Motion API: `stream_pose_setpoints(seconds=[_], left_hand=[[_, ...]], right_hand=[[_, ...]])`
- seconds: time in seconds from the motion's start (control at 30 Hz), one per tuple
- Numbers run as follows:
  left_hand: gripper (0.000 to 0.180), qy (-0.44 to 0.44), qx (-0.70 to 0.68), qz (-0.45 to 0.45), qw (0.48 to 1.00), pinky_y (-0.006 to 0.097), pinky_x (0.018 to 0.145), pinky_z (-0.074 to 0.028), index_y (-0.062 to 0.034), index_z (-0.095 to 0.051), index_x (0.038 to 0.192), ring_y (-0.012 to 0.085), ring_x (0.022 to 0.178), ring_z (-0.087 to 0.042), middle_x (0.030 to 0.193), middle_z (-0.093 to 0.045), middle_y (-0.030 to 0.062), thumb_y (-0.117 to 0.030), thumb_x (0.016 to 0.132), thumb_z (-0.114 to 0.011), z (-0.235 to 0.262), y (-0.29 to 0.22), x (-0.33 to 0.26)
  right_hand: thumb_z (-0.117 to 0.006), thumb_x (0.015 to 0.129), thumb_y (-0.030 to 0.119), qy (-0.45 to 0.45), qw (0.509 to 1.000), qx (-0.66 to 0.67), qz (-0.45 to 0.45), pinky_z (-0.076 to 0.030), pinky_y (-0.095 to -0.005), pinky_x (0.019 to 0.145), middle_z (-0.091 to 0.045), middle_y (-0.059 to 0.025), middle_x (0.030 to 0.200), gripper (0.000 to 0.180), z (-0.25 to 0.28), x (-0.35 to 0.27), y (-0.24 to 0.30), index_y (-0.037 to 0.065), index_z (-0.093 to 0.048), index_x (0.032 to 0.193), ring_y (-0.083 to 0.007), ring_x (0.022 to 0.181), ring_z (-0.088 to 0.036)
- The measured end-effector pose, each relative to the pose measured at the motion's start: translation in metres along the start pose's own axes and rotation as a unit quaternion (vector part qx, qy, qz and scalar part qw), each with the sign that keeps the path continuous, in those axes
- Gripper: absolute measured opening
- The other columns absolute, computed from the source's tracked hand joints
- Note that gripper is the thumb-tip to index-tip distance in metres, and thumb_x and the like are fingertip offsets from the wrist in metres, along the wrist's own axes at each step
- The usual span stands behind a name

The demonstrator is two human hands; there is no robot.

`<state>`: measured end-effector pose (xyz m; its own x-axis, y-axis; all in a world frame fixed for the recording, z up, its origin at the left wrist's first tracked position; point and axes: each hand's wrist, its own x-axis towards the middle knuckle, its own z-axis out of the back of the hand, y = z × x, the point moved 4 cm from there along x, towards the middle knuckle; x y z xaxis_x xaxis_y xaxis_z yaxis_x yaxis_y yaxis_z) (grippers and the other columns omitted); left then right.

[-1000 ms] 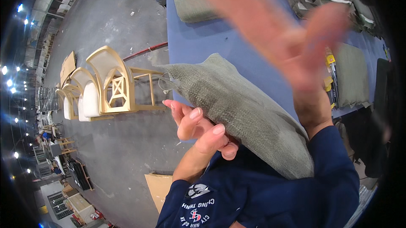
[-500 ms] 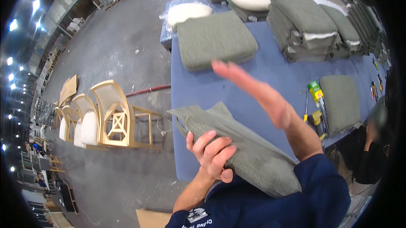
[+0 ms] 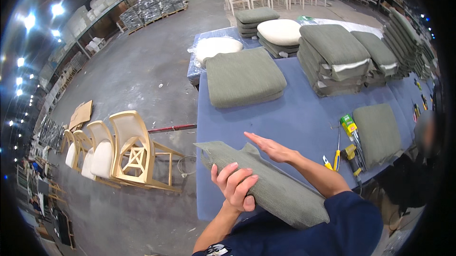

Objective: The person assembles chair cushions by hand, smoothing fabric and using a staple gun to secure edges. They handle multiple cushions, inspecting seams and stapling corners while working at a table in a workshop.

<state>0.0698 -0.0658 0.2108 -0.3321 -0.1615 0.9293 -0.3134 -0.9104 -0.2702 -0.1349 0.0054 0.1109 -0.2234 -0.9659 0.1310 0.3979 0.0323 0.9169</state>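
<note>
A grey-green fabric-covered seat cushion (image 3: 280,190) is tilted on edge against my body, over the near edge of the blue table (image 3: 247,125). Its loose fabric edge sticks up at the far left corner. My left hand (image 3: 236,185) grips the cushion near that end, fingers curled over its face. Behind the cushion's upper edge is my right hand (image 3: 271,148), flat with fingers stretched out and nothing in it; I cannot tell whether it touches the fabric.
Covered cushions (image 3: 244,76) are stacked on the table, with taller stacks (image 3: 335,47) behind. To the right lie a single cushion (image 3: 378,130), a yellow-handled screwdriver (image 3: 337,158) and a power drill (image 3: 350,155). Wooden chairs (image 3: 135,154) stand left on the floor. Another person (image 3: 413,175) is at the right.
My right hand has come down toward the cushion's upper edge. The view has tilted up, showing more of the background. My left hand keeps its grip.
</note>
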Motion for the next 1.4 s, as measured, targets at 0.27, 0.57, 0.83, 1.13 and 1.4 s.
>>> stream_pose_setpoints(seconds=[0.27,0.57,0.83,1.13,1.4], left_hand=[[0.048,-0.028,-0.009,0.004,1.000,0.055,0.122,-0.021,-0.0158,-0.072,0.097,0.0276,0.118,-0.056,0.099,-0.070,0.0028,-0.041,0.099,-0.031,-0.006,0.001,0.003],[0.056,-0.036,-0.019,0.012,0.999,0.058,0.124,-0.020,-0.0046,-0.050,0.141,0.0396,0.147,-0.035,0.149,-0.044,0.0226,-0.043,0.103,-0.033,0.011,0.009,-0.032],[0.074,-0.147,-0.272,0.410,0.858,0.044,0.123,-0.027,-0.0003,-0.025,0.161,0.0303,0.148,-0.038,0.157,-0.041,0.0174,-0.052,0.108,-0.031,0.011,0.049,-0.067],[0.075,-0.150,-0.457,0.497,0.722,0.045,0.110,-0.043,-0.0028,-0.046,0.146,0.0264,0.127,-0.055,0.135,-0.057,0.0142,-0.064,0.106,-0.028,-0.036,0.072,-0.118],[0.045,-0.084,0.023,0.372,0.924,0.044,0.109,-0.040,0.0003,-0.046,0.140,0.0285,0.130,-0.048,0.144,-0.042,0.0160,-0.027,0.105,-0.049,0.029,0.062,-0.095]], right_hand=[[-0.024,0.112,0.054,0.084,0.969,0.221,-0.071,-0.027,-0.0427,0.125,-0.043,-0.0155,0.160,0.072,-0.043,0.022,-0.020,0.003,-0.037,0.160,-0.0294,0.148,-0.039],[-0.026,0.111,0.056,-0.068,0.984,0.037,-0.158,-0.035,-0.0433,0.121,-0.053,-0.0180,0.152,0.072,-0.042,0.037,-0.130,0.002,-0.053,0.149,-0.0324,0.141,-0.050],[-0.027,0.108,0.062,0.008,0.986,0.103,-0.132,-0.018,-0.0470,0.129,-0.022,-0.0168,0.172,0.079,-0.025,-0.051,-0.037,0.005,-0.028,0.164,-0.0327,0.159,-0.021],[-0.020,0.108,0.065,0.072,0.969,0.193,-0.140,-0.013,-0.0444,0.130,-0.018,-0.0168,0.173,0.084,-0.068,-0.004,-0.097,0.005,-0.020,0.166,-0.0297,0.160,-0.014],[-0.023,0.112,0.053,-0.107,0.975,-0.069,-0.181,-0.028,-0.0455,0.125,-0.042,-0.0194,0.161,0.068,-0.018,-0.002,-0.143,0.005,-0.045,0.155,-0.0346,0.150,-0.038]])
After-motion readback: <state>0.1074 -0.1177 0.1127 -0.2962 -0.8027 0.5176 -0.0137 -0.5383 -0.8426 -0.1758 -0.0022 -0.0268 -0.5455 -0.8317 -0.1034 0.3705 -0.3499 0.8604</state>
